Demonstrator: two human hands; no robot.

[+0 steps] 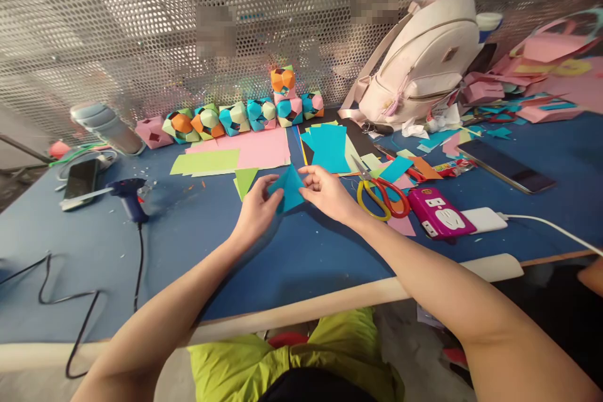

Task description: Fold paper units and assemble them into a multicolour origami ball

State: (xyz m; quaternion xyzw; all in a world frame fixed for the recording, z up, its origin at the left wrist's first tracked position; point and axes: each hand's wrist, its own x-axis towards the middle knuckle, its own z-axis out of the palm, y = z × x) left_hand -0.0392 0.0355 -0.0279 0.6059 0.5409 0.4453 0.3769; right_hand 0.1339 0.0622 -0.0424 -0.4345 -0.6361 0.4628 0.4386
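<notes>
Between my two hands, just above the blue table (pixel 301 257), is a piece of blue paper (pixel 289 187) with creases and a pointed top. My left hand (pixel 261 204) pinches its left edge between thumb and fingers. On the opposite edge, my right hand (pixel 325 191) grips the paper with its fingertips. Folded green paper (pixel 245 182) lies just beyond my left hand. To the right of my right hand rest scissors (pixel 382 195) with yellow and red handles.
Paper balls (pixel 234 118) line the mesh panel (pixel 155 25). A glue gun (pixel 126 191) with its cord, a phone (pixel 81 182) and a bottle (pixel 107 127) occupy the left. Rightward are a magenta power strip (pixel 440 213), another phone (pixel 506 165), a backpack (pixel 424 69) and paper scraps.
</notes>
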